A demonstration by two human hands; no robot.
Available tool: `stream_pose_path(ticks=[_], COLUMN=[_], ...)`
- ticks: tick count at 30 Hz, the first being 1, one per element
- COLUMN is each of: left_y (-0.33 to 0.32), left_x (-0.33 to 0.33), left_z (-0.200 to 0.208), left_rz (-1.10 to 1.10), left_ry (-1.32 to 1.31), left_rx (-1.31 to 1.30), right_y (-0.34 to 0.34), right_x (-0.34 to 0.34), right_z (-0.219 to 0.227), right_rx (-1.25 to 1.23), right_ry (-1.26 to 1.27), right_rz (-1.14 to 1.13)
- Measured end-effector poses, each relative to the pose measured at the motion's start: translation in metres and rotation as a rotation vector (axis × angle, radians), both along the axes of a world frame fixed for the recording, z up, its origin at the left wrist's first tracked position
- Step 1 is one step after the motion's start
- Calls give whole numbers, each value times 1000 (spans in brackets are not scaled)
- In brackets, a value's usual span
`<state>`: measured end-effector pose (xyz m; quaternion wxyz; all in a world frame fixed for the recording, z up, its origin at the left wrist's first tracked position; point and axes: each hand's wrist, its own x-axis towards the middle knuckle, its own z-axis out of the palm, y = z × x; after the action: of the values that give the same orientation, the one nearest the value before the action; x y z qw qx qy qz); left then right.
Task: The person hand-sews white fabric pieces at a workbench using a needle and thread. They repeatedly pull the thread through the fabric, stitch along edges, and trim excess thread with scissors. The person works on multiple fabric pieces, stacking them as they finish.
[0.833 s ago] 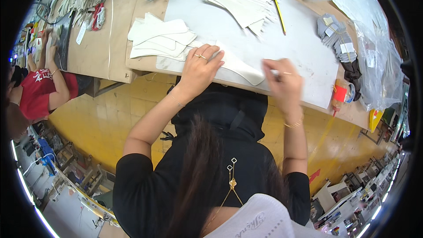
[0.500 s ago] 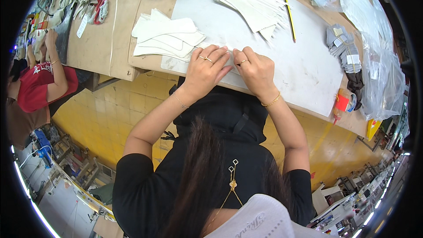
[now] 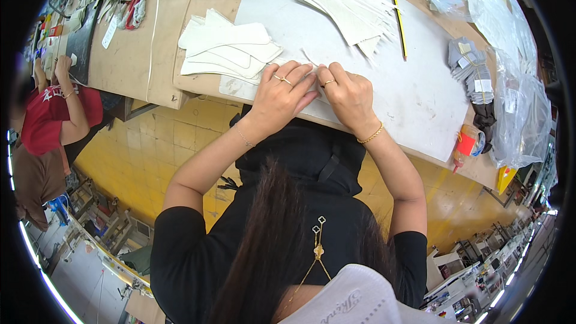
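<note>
- My left hand (image 3: 282, 93) is at the middle of the frame, fingers bent and half closed with the tips down by the near edge of the counter (image 3: 195, 81). Its fingertips are partly hidden, so I can't tell whether it grips or only presses; too light a press could let what's beneath slide.
- My right hand (image 3: 345, 93) sits just beside it, fingers curled and the tips nearly meeting the left ones. I can't tell what they have hold of; tugging unevenly from here could crease or stretch soft stuff.
- A thin pale strip (image 3: 309, 57) shows just above the gap between my fingertips. It looks narrow and curled, so it could twist or fold under if I rush.
- The fanned pale pieces (image 3: 228, 48) lie left of centre, the nearest right by my left hand. Swinging that wrist left could push the overlapping layers askew or mix them up.
- The second pale stack (image 3: 348, 12), upper middle, is fanned too; a long forward reach could knock its loose ends apart.
- The yellow pencil (image 3: 399, 21), right of that stack, could roll if bumped.
- The bottle with a red label (image 3: 464, 145) lies at the lower right of the counter, its tip toward the near edge. My right elbow could catch it, and if it holds liquid, a leak could mark the grey sheet (image 3: 420, 96).
</note>
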<state>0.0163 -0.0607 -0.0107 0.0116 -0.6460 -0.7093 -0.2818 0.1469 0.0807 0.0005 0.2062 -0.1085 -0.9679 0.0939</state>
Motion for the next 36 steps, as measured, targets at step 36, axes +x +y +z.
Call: stream_pose_path(ticks=[36], left_y=[5], left_x=[-2], left_z=[3], left_rz=[-38], left_ry=[178], left_rx=[-117], right_y=[-6], right_x=[54], right_z=[14], right_rx=[31], right_ry=[-148], right_rz=[-29])
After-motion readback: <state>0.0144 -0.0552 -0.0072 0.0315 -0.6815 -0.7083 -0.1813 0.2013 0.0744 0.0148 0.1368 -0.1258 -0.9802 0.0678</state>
